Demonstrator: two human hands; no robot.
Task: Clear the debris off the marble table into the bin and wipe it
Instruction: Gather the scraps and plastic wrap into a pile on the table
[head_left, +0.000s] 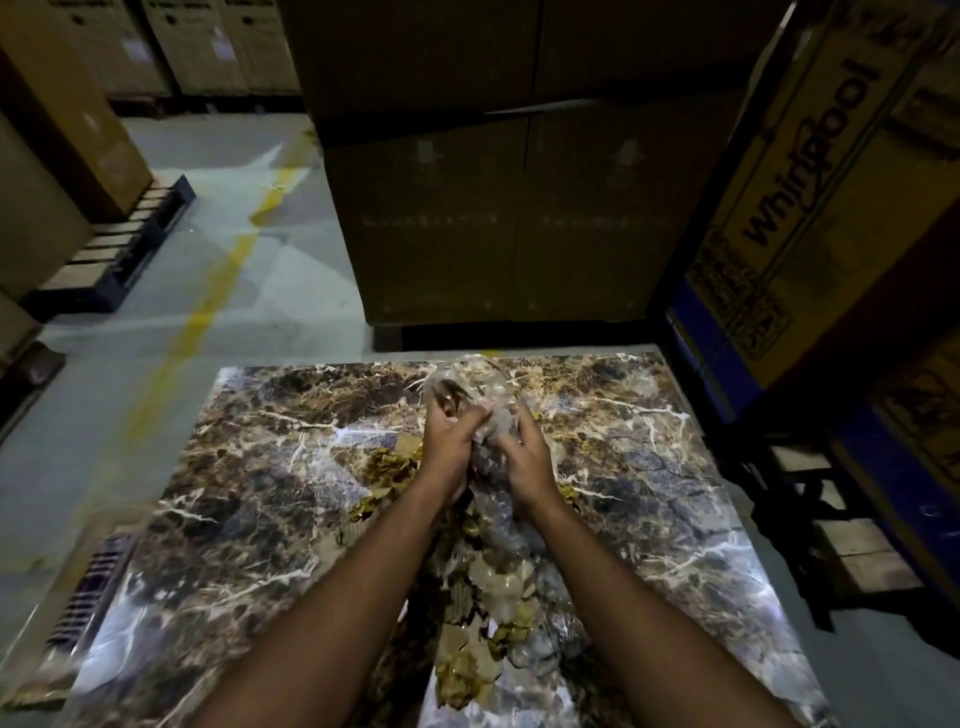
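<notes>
While bunched, clear plastic wrap (488, 441) between both hands' grip.

A grey concrete floor (249, 291) carries a worn yellow painted line (208, 306) running diagonally. Tall stacked cardboard boxes (498, 208) stand straight ahead. At the right, a carton printed "Whirlpool" (810, 156) leans in view above a wooden pallet (852, 551). At the left, more cartons (57, 130) sit on a dark pallet (124, 249).
</notes>
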